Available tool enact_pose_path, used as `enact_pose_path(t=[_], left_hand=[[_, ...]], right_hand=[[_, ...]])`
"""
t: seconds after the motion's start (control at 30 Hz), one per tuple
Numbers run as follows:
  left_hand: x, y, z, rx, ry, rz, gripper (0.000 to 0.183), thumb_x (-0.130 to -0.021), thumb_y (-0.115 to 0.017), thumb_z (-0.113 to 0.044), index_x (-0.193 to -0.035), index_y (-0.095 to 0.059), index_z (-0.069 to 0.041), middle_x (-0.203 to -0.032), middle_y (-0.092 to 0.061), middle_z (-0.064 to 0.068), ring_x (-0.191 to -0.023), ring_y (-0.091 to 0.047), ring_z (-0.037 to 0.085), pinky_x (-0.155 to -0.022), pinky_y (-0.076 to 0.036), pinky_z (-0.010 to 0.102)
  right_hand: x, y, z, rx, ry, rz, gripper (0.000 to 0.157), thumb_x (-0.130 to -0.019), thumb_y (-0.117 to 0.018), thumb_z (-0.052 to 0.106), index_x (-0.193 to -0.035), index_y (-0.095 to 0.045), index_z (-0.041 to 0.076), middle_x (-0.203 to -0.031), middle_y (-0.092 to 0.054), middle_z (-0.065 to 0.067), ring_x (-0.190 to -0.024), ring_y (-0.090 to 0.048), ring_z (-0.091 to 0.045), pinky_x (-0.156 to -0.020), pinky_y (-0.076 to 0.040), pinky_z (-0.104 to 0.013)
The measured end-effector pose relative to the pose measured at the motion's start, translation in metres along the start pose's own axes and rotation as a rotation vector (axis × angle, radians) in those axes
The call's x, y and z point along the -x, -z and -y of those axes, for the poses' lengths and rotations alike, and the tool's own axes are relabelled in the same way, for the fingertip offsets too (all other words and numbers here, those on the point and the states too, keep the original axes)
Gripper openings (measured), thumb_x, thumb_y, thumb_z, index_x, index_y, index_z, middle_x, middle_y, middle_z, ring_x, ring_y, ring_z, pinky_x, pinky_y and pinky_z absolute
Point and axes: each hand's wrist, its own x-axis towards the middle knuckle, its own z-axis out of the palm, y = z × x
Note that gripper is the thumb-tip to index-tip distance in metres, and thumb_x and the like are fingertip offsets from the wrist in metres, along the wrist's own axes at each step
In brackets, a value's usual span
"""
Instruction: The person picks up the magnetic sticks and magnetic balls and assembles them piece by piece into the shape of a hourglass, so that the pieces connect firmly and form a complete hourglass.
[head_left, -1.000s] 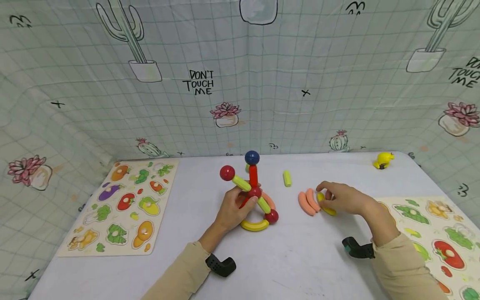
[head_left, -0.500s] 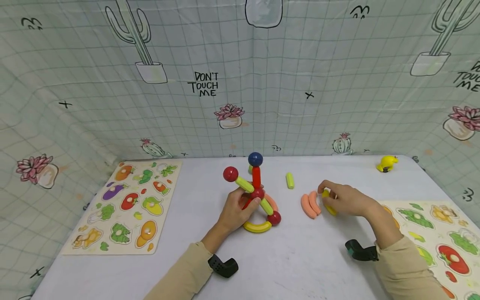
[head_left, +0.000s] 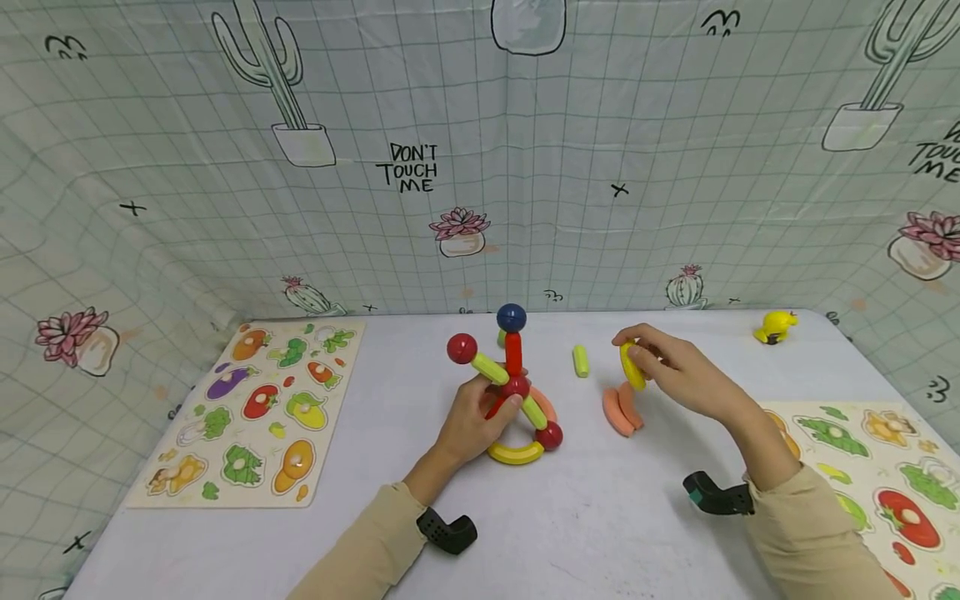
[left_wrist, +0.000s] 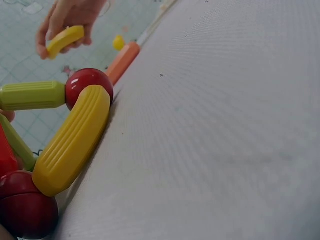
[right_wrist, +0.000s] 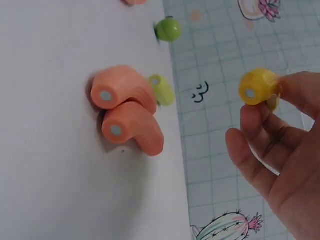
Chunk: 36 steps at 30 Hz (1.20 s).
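Observation:
My left hand (head_left: pixel 472 421) grips a structure of magnetic rods and balls near its middle red ball (head_left: pixel 516 387). A red rod (head_left: pixel 513 354) stands up from that ball with a blue ball (head_left: pixel 512 318) on top. Low at the front, a curved yellow rod (left_wrist: pixel 75 142) runs between two red balls. My right hand (head_left: pixel 678 373) pinches another curved yellow rod (head_left: pixel 632 367) between thumb and fingers, raised above the table. In the right wrist view its grey magnetic end faces the camera. Below it lie two curved orange rods (right_wrist: pixel 122 87) side by side.
A short green rod (head_left: pixel 581 361) lies behind the orange pair, and a green ball (right_wrist: pixel 168 30) sits farther back. Vegetable picture boards lie on the left (head_left: pixel 240 492) and right (head_left: pixel 825 446). A small yellow toy (head_left: pixel 775 327) stands near the far right edge.
My right hand has lifted the curved yellow rod off the table and carried it left, over the orange rods. My left hand keeps its hold on the structure.

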Motion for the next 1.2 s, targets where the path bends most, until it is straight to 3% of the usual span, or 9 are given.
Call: enact_pose_path(t=[0.1,0.3,0.6,0.87,1.07,1.2], left_hand=[[0.000,-0.001,0.008,-0.022,0.001,0.005,0.034,-0.089,-0.058,-0.004,-0.123,-0.050,-0.001,-0.116,-0.065,0.013,-0.104,-0.063,0.024,-0.095,-0.050,0.037],[0.000,-0.001,0.018,-0.070,-0.031,0.006,0.035,-0.090,-0.059,-0.012,-0.123,-0.049,-0.007,-0.115,-0.064,0.008,-0.104,-0.063,0.018,-0.094,-0.050,0.033],[0.001,-0.004,0.011,-0.109,0.017,-0.010,0.035,-0.090,-0.056,-0.015,-0.124,-0.049,-0.005,-0.115,-0.064,0.007,-0.104,-0.062,0.016,-0.094,-0.050,0.032],[-0.001,-0.005,0.010,-0.128,-0.013,-0.071,0.029,-0.100,-0.037,-0.018,-0.114,-0.059,-0.006,-0.099,-0.065,0.006,-0.085,-0.054,0.014,-0.076,-0.046,0.026],[-0.001,-0.005,0.008,-0.154,0.010,-0.088,0.029,-0.101,-0.039,-0.021,-0.114,-0.060,-0.006,-0.089,-0.059,0.005,-0.083,-0.053,0.011,-0.073,-0.045,0.025],[-0.001,-0.006,0.007,-0.174,0.022,-0.089,0.030,-0.100,-0.041,-0.022,-0.117,-0.059,-0.005,-0.091,-0.061,0.006,-0.087,-0.054,0.013,-0.077,-0.046,0.027]], right_hand=[[-0.004,0.001,0.004,-0.033,0.033,-0.025,0.025,-0.102,-0.037,0.021,-0.123,-0.050,0.024,-0.087,-0.055,-0.003,-0.082,-0.054,-0.022,-0.069,-0.045,-0.025],[-0.013,-0.003,0.011,-0.030,0.147,-0.092,0.037,-0.093,-0.055,0.007,-0.126,-0.050,0.022,-0.092,-0.058,0.001,-0.086,-0.052,-0.010,-0.080,-0.047,-0.019],[-0.025,-0.005,0.031,-0.056,0.168,-0.157,0.041,-0.088,-0.066,0.014,-0.125,-0.050,0.021,-0.088,-0.055,0.000,-0.083,-0.053,-0.010,-0.078,-0.047,-0.015],[-0.034,-0.009,0.046,0.000,0.261,-0.255,0.033,-0.087,-0.067,0.016,-0.118,-0.055,0.017,-0.075,-0.056,0.003,-0.066,-0.055,-0.009,-0.065,-0.047,-0.018],[-0.039,-0.013,0.052,0.023,0.324,-0.298,0.030,-0.086,-0.068,0.015,-0.115,-0.060,0.015,-0.073,-0.054,0.004,-0.064,-0.053,-0.007,-0.062,-0.046,-0.017],[-0.041,-0.017,0.053,0.036,0.335,-0.308,0.028,-0.084,-0.071,0.015,-0.111,-0.063,0.017,-0.075,-0.048,0.004,-0.069,-0.048,-0.008,-0.063,-0.043,-0.019]])
